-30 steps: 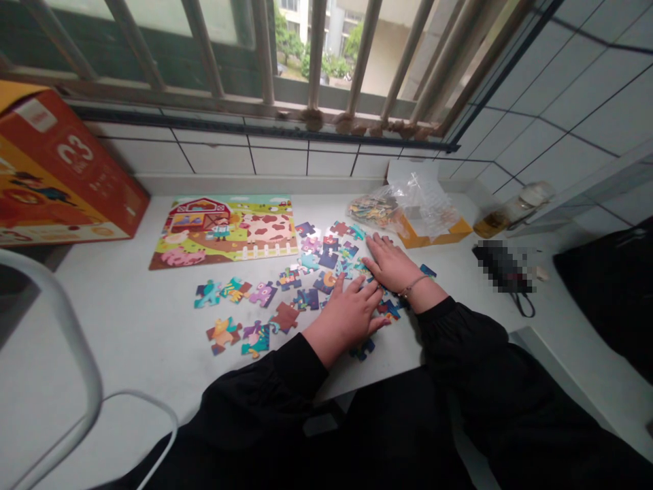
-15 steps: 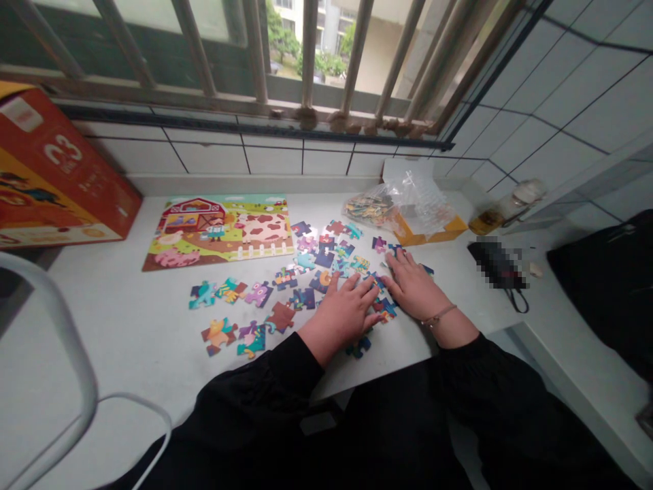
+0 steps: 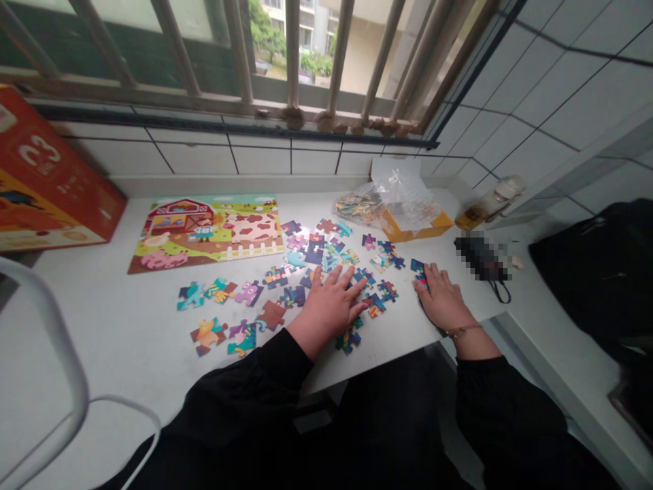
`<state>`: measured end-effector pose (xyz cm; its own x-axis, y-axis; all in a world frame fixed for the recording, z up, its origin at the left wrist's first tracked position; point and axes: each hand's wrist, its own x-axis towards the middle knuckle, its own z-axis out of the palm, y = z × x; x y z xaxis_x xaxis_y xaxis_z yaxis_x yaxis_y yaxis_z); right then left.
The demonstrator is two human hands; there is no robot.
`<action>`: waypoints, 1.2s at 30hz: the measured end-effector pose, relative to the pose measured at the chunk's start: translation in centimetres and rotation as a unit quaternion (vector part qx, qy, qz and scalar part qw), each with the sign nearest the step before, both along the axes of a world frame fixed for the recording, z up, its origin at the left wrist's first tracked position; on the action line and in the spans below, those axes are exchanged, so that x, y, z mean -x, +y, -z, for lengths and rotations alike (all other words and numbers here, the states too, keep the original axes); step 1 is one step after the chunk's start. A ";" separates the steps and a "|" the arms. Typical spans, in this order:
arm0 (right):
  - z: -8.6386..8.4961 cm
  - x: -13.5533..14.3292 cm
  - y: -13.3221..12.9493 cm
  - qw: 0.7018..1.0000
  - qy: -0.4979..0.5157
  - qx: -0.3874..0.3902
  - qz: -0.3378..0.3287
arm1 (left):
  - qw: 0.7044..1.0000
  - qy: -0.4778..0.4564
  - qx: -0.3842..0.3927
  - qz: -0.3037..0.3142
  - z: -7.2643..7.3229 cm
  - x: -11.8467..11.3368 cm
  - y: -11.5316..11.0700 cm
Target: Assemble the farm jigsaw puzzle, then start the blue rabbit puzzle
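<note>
Loose jigsaw puzzle pieces point(image 3: 271, 314) in blue, purple, teal and brown lie spread over the white counter point(image 3: 117, 327). My left hand point(image 3: 329, 306) rests palm down with fingers spread on the middle of them, hiding some. Farther right, my right hand point(image 3: 443, 298) lies flat, its fingertips beside and partly over a dark blue puzzle piece point(image 3: 417, 266). Whether it presses on that piece I cannot tell. Between the hands several pieces point(image 3: 376, 303) show. Behind the pieces, to the left, lies a farm picture puzzle point(image 3: 207, 231) with a barn, a cow and a pig.
A red and orange box point(image 3: 56, 177) stands at the left. A clear bag of pieces point(image 3: 360, 204) leans by a yellow tray point(image 3: 418, 230) at the back. To the right are a bottle point(image 3: 487, 204), a blurred dark object point(image 3: 482, 255) and a black bag point(image 3: 596, 272). A white tube point(image 3: 66, 354) curves at front left.
My right hand has slid right, away from my left hand, uncovering several pieces between them. The left hand stays over the pile. The whole view has shifted slightly.
</note>
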<state>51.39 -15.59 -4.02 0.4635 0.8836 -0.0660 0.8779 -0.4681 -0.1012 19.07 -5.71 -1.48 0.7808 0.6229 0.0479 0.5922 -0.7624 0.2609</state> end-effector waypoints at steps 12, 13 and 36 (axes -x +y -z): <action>0.0 4.7 -1.3 0.998 -0.014 0.017 -0.053 | 1.000 0.005 0.011 0.001 0.0 0.0 -0.1; -0.1 5.3 -1.3 0.997 -0.013 0.018 -0.067 | 1.000 0.005 0.010 0.000 0.1 0.0 0.0; -1.6 3.1 -0.1 0.998 -0.048 0.011 -0.042 | 1.000 -0.014 0.009 0.001 0.3 0.0 0.0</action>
<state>48.30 -15.71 -2.41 0.3926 0.9187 -0.0441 0.9195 -0.3932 -0.0049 19.04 -5.70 -1.81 0.7801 0.6228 0.0591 0.5835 -0.7584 0.2905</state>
